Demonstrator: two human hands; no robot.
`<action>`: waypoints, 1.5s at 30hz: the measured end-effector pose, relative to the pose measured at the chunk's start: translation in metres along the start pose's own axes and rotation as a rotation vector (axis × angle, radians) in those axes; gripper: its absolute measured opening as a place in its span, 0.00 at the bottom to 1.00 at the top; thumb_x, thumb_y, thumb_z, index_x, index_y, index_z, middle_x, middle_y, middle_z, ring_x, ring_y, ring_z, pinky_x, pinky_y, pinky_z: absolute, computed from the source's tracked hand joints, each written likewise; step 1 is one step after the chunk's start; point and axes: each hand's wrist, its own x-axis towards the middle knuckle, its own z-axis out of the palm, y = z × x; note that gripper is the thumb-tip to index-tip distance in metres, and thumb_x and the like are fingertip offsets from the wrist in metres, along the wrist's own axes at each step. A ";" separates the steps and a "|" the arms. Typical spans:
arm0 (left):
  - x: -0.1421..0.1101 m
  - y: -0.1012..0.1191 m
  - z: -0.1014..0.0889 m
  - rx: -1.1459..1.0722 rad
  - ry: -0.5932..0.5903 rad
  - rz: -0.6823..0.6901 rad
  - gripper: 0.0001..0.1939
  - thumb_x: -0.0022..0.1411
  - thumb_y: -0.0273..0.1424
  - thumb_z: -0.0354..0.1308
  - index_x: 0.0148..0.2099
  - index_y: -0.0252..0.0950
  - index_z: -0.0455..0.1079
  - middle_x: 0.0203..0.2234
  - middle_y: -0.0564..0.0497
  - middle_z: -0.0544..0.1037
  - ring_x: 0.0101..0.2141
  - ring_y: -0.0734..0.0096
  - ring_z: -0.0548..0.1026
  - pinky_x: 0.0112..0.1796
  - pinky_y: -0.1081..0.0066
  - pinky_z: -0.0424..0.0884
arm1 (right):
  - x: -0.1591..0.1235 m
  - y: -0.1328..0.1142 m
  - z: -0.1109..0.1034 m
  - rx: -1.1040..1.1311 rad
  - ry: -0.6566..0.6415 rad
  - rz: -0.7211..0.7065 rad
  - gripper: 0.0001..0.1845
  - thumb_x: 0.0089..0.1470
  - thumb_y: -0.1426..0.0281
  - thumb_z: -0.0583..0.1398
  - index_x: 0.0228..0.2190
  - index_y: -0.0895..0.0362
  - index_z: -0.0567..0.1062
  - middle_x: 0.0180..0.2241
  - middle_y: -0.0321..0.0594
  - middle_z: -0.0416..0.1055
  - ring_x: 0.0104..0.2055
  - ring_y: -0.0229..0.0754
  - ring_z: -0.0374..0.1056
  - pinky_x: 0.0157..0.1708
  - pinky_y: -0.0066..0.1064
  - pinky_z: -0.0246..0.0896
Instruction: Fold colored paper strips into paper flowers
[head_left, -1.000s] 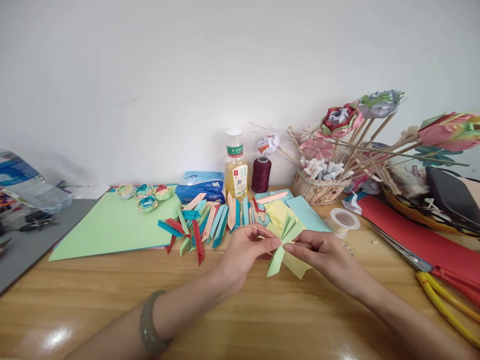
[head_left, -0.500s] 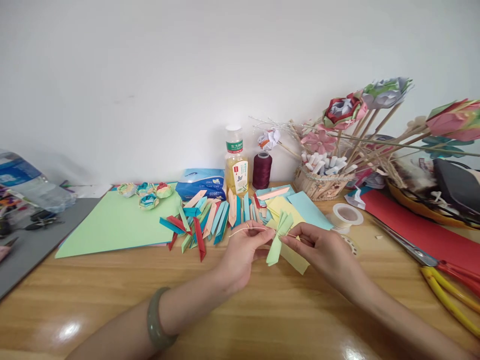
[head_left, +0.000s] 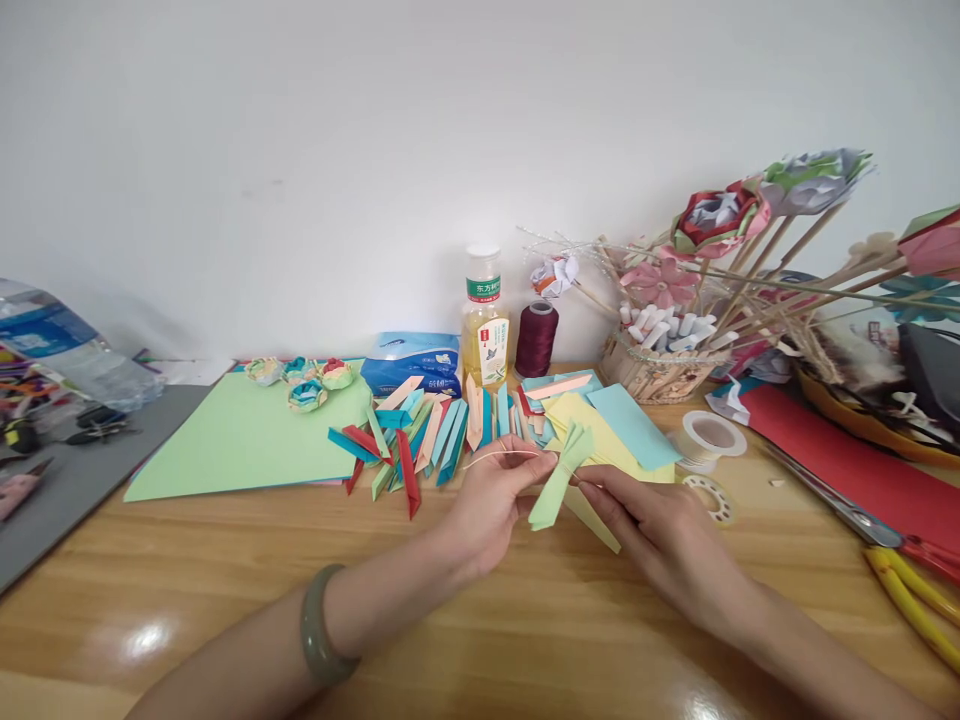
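Pale green folded paper, pinched narrow at its waist and fanned at both ends, is tilted between my two hands above the table. My left hand is closed, thumb and forefinger pressed together right at the waist of the paper. A thin pale thread runs out of those fingertips and curves over the left fingers. On the other side, my right hand pinches close to the waist, apparently on the thread's other part, which is mostly hidden by the fingers. Yellow paper sheets lie behind and below the green paper.
Several folded paper strips lie heaped left of centre, beside green sheets bearing paper flowers. Behind stand a tissue pack, bottle and maroon thread cone. At right are a spool, flower basket and scissors.
The view has shifted slightly, moving the surroundings to the right. The green paper has tilted more to the right at its top, and its waist looks tighter. Both hands stay closed beside it.
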 end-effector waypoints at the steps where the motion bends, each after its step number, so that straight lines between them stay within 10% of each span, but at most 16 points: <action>1: 0.000 0.000 0.000 -0.010 0.012 0.001 0.16 0.37 0.33 0.68 0.24 0.34 0.63 0.21 0.55 0.72 0.23 0.77 0.69 0.24 0.76 0.61 | 0.000 0.000 0.000 0.003 -0.006 0.007 0.17 0.60 0.65 0.45 0.35 0.56 0.72 0.21 0.39 0.74 0.19 0.39 0.69 0.19 0.28 0.57; 19: 0.003 -0.002 -0.002 -0.065 0.047 0.006 0.15 0.37 0.30 0.67 0.23 0.34 0.62 0.25 0.53 0.73 0.26 0.77 0.69 0.27 0.75 0.64 | -0.004 0.002 0.008 -0.101 0.048 -0.051 0.19 0.58 0.68 0.47 0.44 0.58 0.72 0.20 0.40 0.75 0.17 0.37 0.66 0.17 0.26 0.56; 34: 0.004 0.006 -0.004 -0.090 -0.091 -0.001 0.14 0.41 0.29 0.66 0.24 0.35 0.60 0.21 0.54 0.73 0.25 0.75 0.73 0.25 0.77 0.64 | 0.004 -0.002 -0.008 0.429 -0.158 0.135 0.17 0.57 0.61 0.49 0.34 0.54 0.75 0.30 0.38 0.75 0.30 0.41 0.70 0.29 0.28 0.62; 45: 0.007 0.026 -0.012 0.675 -0.445 0.150 0.08 0.44 0.33 0.65 0.26 0.34 0.74 0.22 0.53 0.73 0.27 0.75 0.70 0.32 0.73 0.64 | 0.019 0.012 -0.017 0.755 -0.463 0.274 0.16 0.51 0.59 0.54 0.22 0.58 0.69 0.20 0.32 0.59 0.23 0.34 0.55 0.25 0.26 0.51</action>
